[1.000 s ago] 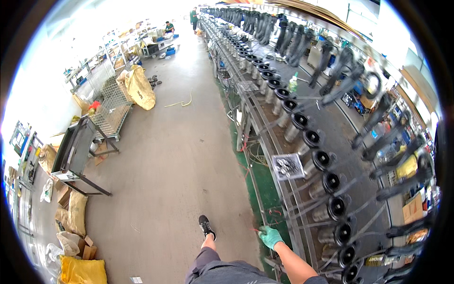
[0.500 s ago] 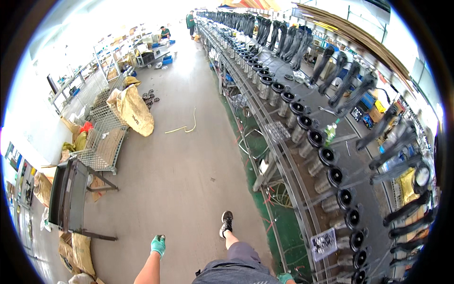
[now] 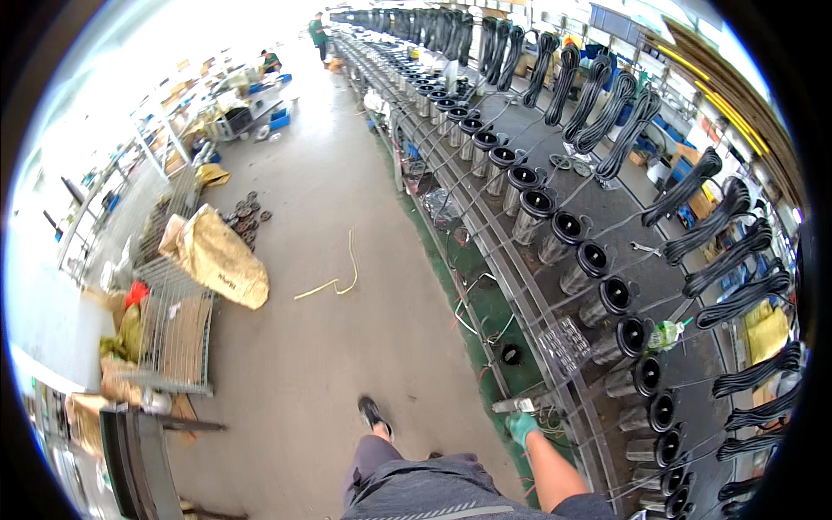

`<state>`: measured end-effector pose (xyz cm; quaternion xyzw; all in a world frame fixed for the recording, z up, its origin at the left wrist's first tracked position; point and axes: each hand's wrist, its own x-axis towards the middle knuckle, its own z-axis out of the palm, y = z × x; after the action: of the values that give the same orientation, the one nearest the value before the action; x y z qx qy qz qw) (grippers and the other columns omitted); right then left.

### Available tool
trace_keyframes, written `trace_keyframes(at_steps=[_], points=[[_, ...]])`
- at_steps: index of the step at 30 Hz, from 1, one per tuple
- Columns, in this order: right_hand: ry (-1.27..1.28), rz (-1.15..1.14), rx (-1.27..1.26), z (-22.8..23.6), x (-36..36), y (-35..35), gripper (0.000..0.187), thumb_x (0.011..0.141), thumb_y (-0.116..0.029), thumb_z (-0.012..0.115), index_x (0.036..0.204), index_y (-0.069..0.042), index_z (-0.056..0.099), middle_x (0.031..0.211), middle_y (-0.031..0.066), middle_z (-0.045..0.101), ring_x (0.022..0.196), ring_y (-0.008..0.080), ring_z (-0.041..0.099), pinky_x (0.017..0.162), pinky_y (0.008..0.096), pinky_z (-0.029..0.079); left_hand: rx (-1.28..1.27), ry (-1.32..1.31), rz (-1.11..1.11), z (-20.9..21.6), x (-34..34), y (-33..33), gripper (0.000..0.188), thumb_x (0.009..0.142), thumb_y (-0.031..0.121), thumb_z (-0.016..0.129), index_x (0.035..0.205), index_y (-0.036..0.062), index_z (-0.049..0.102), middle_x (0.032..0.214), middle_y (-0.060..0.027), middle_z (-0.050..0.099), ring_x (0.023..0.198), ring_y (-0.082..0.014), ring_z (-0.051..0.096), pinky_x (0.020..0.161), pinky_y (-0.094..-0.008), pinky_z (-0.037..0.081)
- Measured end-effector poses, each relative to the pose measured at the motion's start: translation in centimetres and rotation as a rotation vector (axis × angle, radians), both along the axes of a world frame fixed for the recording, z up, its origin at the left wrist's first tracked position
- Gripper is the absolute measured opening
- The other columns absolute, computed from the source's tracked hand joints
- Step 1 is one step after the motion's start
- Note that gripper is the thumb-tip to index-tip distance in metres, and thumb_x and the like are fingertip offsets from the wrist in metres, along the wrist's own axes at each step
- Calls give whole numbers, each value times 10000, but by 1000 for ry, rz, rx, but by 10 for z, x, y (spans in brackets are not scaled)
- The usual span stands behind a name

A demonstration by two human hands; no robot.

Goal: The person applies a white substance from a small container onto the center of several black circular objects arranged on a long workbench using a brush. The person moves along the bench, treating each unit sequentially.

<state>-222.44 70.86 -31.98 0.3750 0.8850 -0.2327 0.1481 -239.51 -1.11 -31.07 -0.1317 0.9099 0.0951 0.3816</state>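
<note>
My right hand (image 3: 522, 426), in a green glove, hangs low at my right side beside the workbench edge. It is small and blurred, so I cannot make out whether its fingers are closed or hold anything. The nearest thing to it is a grey metal bench leg (image 3: 517, 404) with a pale patch; whether they touch I cannot tell. My left hand is out of view. Along the bench (image 3: 598, 156) to my right stand metal cylinders with black round tops (image 3: 614, 295) in a long row. Coiled black cables (image 3: 607, 113) hang above it, with lines running down to the cylinders.
On the left are a wire cage (image 3: 186, 338), a tan sack (image 3: 217, 260) and a dark metal stand (image 3: 130, 468). A yellow strip (image 3: 338, 282) and dark round parts (image 3: 247, 217) lie on the floor. A green bottle (image 3: 666, 334) rests on the bench. Two people are far ahead.
I have walked forward: the sack, floor strip and bench leg are nearer. My left hand has left the view; my right hand has swung forward into it. My other foot now leads.
</note>
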Motion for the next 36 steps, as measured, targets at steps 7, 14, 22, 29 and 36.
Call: trace_keyframes(at_steps=[7,14,22,29,36], points=[[343,-735,-443,159,-285,-21,199,919,-192,645,1026,-38,711,867,124,720,747,230,675,705,376,530,-102,236,-927,0,-327,63,302,973,348,594,1090,80,669,936,-132,724,867,-285,697,745,-450,556],[84,-1102,-766,61,-308,-98,233,939,-223,592,1014,-38,713,929,129,746,725,273,721,701,393,572,753,177,252,91,-726,265,199,1037,345,531,936,182,583,756,43,561,625,-89,501,509,-298,425],[-360,-1220,-977,-33,-385,-148,286,1004,-254,550,1100,-35,708,1086,147,732,926,309,729,738,429,606,710,170,52,96,-947,403,221,1033,366,557,976,155,586,810,42,545,688,-98,490,562,-296,420],[-15,-692,-458,55,-629,97,356,945,-263,561,1236,-81,659,1044,128,728,794,245,687,714,380,561,223,-68,-707,62,-1009,438,233,1030,335,560,919,129,560,726,35,503,634,-103,461,521,-295,389],[618,-1354,-137,225,-721,116,372,960,-176,642,1302,-32,620,1164,108,715,996,151,662,869,311,538,244,-251,-898,11,-1118,631,220,1030,306,558,909,122,553,712,34,497,614,-103,454,510,-291,380]])
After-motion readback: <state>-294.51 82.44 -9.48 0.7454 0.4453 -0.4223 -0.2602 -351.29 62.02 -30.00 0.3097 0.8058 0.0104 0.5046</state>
